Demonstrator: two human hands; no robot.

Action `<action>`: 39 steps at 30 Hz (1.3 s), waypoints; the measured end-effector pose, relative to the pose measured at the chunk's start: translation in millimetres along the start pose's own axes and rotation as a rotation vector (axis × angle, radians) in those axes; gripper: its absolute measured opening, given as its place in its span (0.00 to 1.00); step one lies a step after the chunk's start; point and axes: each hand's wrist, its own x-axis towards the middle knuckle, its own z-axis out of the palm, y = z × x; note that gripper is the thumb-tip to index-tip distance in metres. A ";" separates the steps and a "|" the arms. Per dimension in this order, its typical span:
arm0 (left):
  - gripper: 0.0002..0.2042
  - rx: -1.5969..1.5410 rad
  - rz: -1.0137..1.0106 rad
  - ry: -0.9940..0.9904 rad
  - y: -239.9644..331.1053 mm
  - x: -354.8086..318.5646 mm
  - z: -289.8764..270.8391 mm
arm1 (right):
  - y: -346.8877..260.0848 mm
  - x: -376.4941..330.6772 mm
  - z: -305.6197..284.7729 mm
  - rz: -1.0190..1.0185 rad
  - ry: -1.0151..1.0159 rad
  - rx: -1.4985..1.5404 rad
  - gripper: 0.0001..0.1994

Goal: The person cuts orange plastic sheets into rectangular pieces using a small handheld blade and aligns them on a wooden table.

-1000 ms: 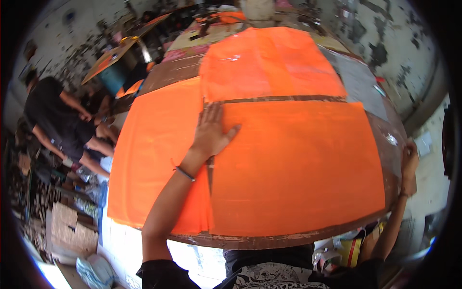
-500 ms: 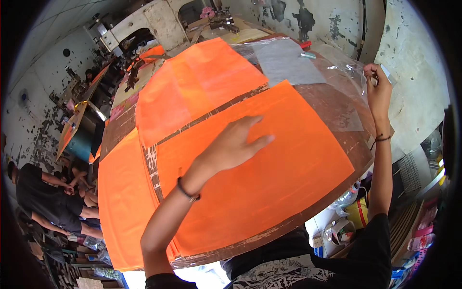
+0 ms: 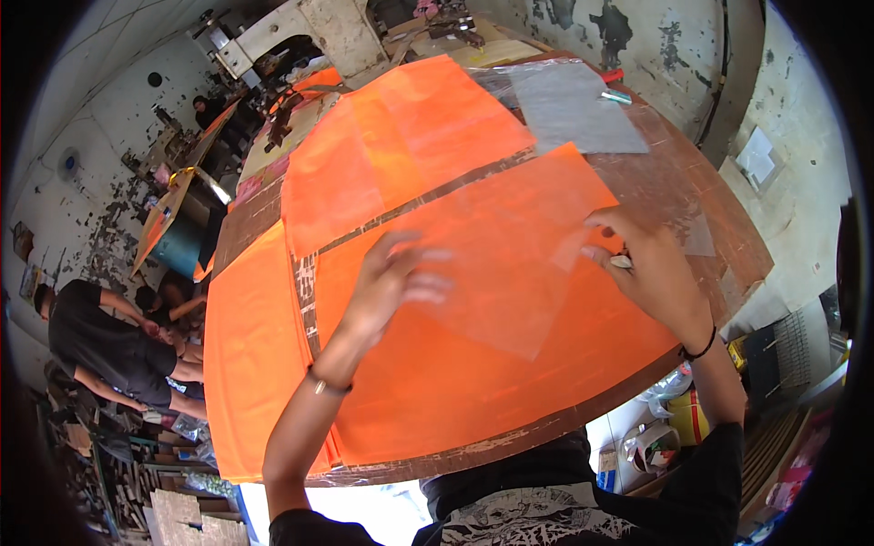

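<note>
Left hand point(image 3: 387, 282): blurred; lies palm-down on the near orange sheet, fingers spread and open, tips at the edge of the clear film. A dark band sits on the wrist.
Right hand point(image 3: 651, 268): curled at the right edge of the clear film; fingers bent and closed on a small pale object point(image 3: 621, 261) that shows only as a sliver between them, so its kind cannot be told. Whether the fingers also pinch the film's edge cannot be told.
Clear film point(image 3: 510, 264): a see-through, faintly milky sheet lying flat over the near orange sheet, between the two hands; its outline is faint and hard to trace on the left side.
Near orange sheet point(image 3: 492, 364): large, flat, covers most of the near half of the table; its near edge runs along the table's rim.
Far orange sheet point(image 3: 401, 146): lies beyond a strip of bare table, partly overlapped by paler orange layers.
Left orange sheet point(image 3: 250, 355): hangs over the table's left edge; its lower part is cut off from sight by the forearm.
Grey sheet point(image 3: 574, 109): flat at the far right of the table; small items lie near it, too small to name.
Table point(image 3: 692, 191): brown, worn top with scuffed patches and taped seams.
Room: workshop with stained, peeling walls; other work tables stand at the far left.
Other people point(image 3: 109, 341): dark-shirted figures low at the left, well apart from the table.
</note>
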 end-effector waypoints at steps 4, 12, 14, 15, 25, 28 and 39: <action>0.26 -0.134 -0.091 0.213 -29.3 -108.3 -18.7 | -10.6 12.0 31.9 -0.172 -0.238 0.042 0.15; 0.36 -0.403 0.012 0.479 -72.2 -234.5 35.6 | -81.6 22.3 123.6 -0.563 -0.451 -0.035 0.21; 0.34 -0.299 -0.054 0.522 -69.1 -252.2 32.3 | -87.1 17.3 139.1 -0.586 -0.455 -0.065 0.21; 0.32 -0.182 -0.123 0.545 -69.2 -258.9 27.8 | -88.6 16.1 143.6 -0.592 -0.445 -0.095 0.21; 0.29 1.189 0.068 0.497 -79.6 -244.6 -16.1 | -141.0 72.9 153.5 -0.357 -0.627 -0.103 0.18; 0.30 1.143 0.056 0.509 -89.3 -246.6 -15.6 | -131.7 112.0 194.5 -0.461 -0.445 -0.018 0.18; 0.25 1.189 0.303 0.181 -64.0 -225.5 -57.6 | -126.6 119.7 254.4 -0.538 -0.453 -0.053 0.23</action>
